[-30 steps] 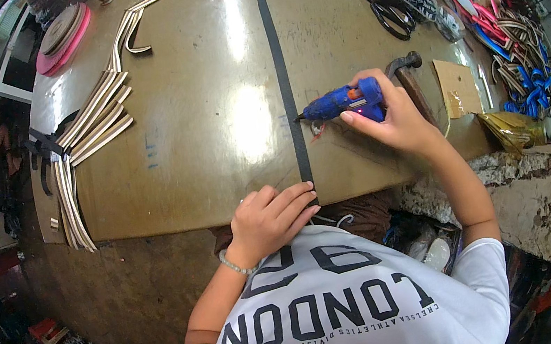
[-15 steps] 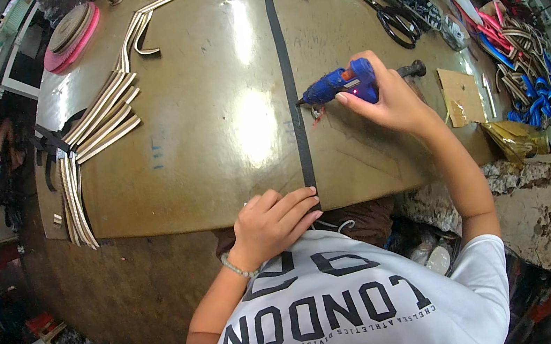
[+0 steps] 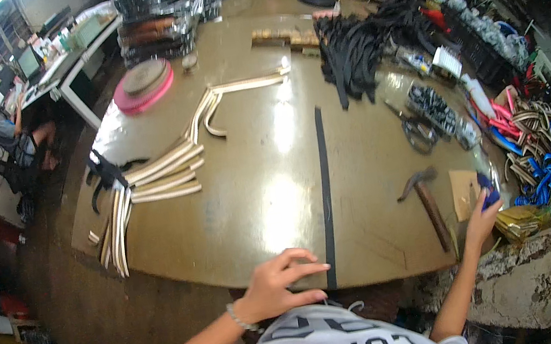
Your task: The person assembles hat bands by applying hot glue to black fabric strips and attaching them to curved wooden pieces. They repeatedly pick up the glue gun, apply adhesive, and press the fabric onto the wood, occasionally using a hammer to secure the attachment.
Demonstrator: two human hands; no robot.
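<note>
A long black strap (image 3: 325, 186) lies on the brown table, running away from the near edge. My left hand (image 3: 278, 283) hovers beside the strap's near end, its fingers apart and holding nothing; whether a fingertip touches the strap I cannot tell. Far to the right, my right hand (image 3: 482, 219) grips a blue hot glue gun (image 3: 488, 193), mostly hidden by the fingers and blurred. The gun is at the right side of a piece of tan cardboard (image 3: 462, 192). A hammer (image 3: 431, 215) with a wooden handle lies between the strap and the cardboard.
Striped straps (image 3: 167, 176) lie bundled at the left, near pink and brown rolls (image 3: 145, 85). Black straps (image 3: 371, 49) pile up at the back. Black scissors (image 3: 418, 134) and a bag of dark parts (image 3: 437, 110) lie at right. Another person (image 3: 5, 129) sits far left.
My right hand has carried the glue gun from the strap to the cardboard at right. My left hand has lifted from the strap and opened. The view has tilted up, showing more of the room.
</note>
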